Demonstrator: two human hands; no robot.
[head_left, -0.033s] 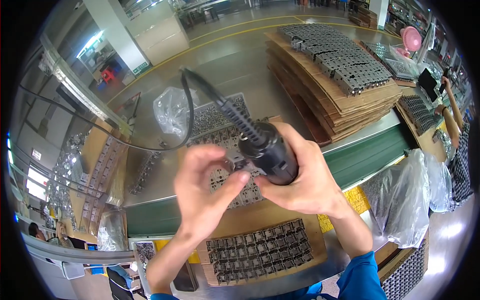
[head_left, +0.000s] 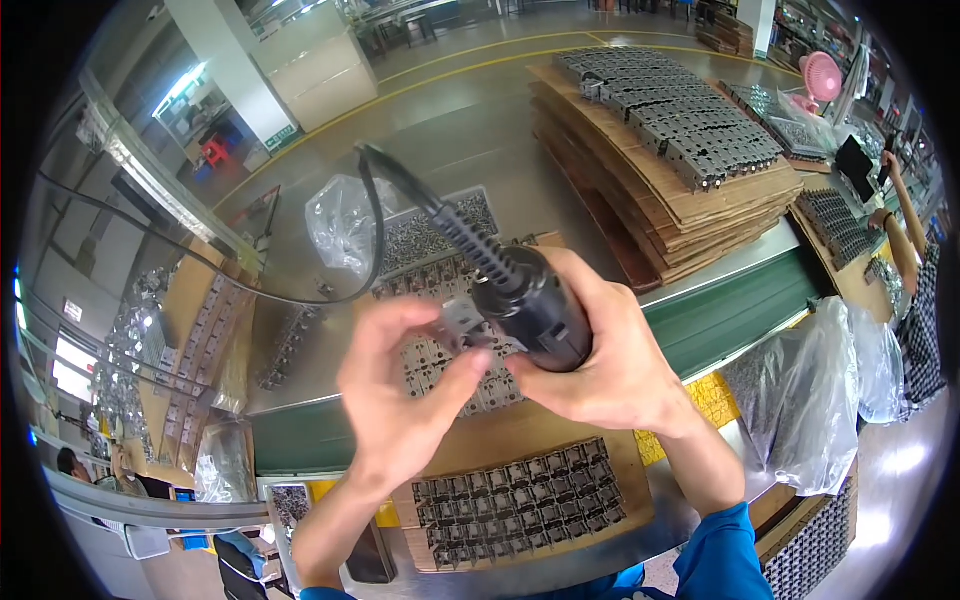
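My right hand [head_left: 612,365] wraps round the thick black body of a corded electric screwdriver [head_left: 545,315]. Its ribbed cord sleeve points up and toward the far left, and its tip is hidden. Between the thumb and fingers of my left hand [head_left: 400,375] is a small grey metal bracket [head_left: 462,322], slightly blurred, close beside the screwdriver. Whether the two touch, I cannot tell. Beneath both hands lies a sheet of silvery metal parts [head_left: 425,365] in rows. Nearer to me, dark metal parts [head_left: 520,505] stand in rows on a cardboard sheet [head_left: 640,490].
Behind my hands a tray [head_left: 490,205] holds many small metal pieces, next to a clear plastic bag [head_left: 342,222]. A tall cardboard stack [head_left: 640,215] at the far right carries more metal parts. The cord [head_left: 378,215] loops leftward. A co-worker's arm [head_left: 905,235] reaches in at right.
My left hand and the bracket have shifted slightly left, showing more of the bracket beside the screwdriver. The screwdriver's cord end has tilted a little to the left.
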